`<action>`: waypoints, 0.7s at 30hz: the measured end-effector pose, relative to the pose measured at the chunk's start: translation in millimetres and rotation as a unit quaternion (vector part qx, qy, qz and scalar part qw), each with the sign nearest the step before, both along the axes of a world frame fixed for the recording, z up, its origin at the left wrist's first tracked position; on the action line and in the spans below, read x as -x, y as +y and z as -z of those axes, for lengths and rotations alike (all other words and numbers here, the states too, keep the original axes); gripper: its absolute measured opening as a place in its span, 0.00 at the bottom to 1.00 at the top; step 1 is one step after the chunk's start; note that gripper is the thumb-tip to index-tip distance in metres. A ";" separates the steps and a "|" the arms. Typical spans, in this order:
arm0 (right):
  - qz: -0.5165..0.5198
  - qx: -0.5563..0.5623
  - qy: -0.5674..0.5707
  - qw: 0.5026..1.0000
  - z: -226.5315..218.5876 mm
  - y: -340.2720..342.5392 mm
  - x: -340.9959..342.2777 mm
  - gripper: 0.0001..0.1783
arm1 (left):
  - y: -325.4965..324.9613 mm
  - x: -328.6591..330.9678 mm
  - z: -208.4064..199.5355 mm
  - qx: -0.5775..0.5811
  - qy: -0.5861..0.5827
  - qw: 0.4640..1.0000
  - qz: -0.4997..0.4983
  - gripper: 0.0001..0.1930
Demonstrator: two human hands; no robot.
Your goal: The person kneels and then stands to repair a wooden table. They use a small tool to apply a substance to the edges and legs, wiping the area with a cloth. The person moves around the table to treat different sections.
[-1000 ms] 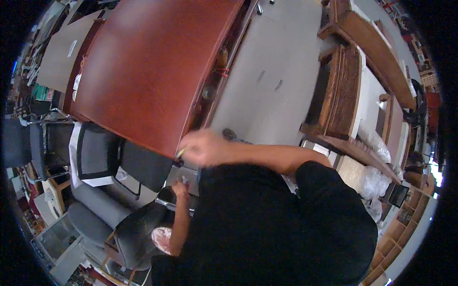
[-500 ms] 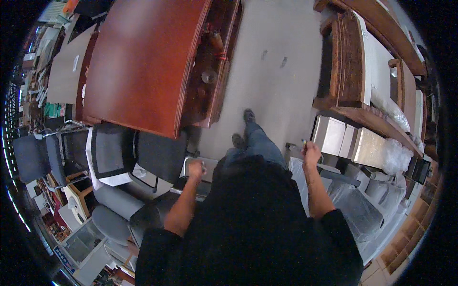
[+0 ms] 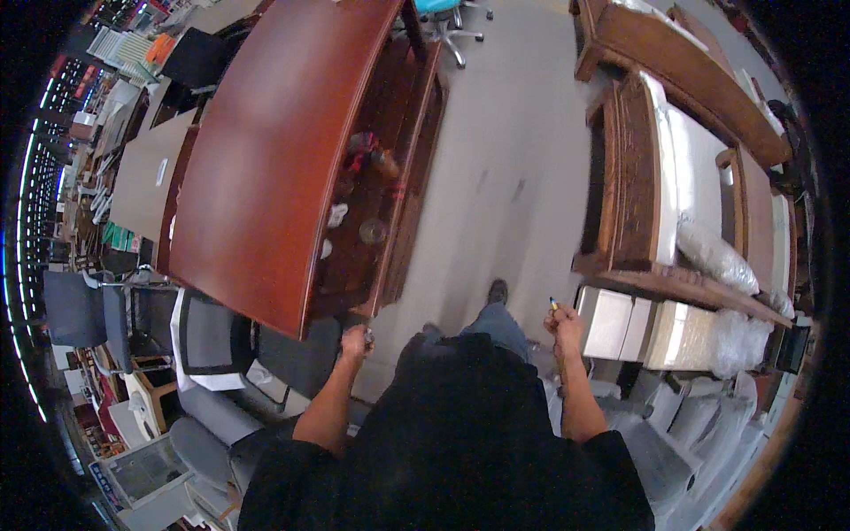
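My left hand (image 3: 356, 341) is closed beside the near corner of a reddish-brown wooden table (image 3: 266, 168). A small silvery glint shows at its fingers, too small to name. My right hand (image 3: 565, 327) is closed around a short, slim, pen-like thing (image 3: 554, 305) with a dark tip and a yellow band, which sticks up past the fingers. That hand is over the grey floor, to the left of pale wrapped boxes (image 3: 606, 323).
A grey floor aisle (image 3: 496, 133) runs ahead between the table and a carved wooden sofa frame (image 3: 620, 177). Dark office chairs (image 3: 212, 332) crowd the left. A wheeled chair base (image 3: 456, 40) stands at the far end. Plastic-wrapped furniture (image 3: 660, 442) lies at the near right.
I have moved forward along the aisle: the table, sofa frame and boxes sit lower in view, and the wheeled chair has come into sight. Both hands stay closed.
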State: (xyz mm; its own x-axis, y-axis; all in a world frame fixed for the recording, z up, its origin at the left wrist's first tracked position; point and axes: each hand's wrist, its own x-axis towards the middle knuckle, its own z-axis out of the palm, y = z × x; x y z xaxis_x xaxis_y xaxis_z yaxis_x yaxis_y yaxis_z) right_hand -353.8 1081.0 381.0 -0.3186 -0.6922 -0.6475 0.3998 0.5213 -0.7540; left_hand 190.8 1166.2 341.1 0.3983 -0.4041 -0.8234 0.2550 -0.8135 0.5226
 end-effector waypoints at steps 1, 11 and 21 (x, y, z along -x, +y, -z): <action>-0.001 -0.017 0.001 1.000 -5.6 -15.4 9.0 0.11 | -18.7 15.2 -2.2 0.003 0.003 1.000 0.005 0.12; -0.076 0.024 0.036 0.996 -45.3 -198.8 78.1 0.10 | -179.9 151.5 -79.4 0.068 0.058 0.996 -0.012 0.14; -0.166 0.088 0.088 0.978 -88.3 -385.7 -44.5 0.09 | -425.2 182.5 -127.1 0.203 0.137 0.963 0.110 0.15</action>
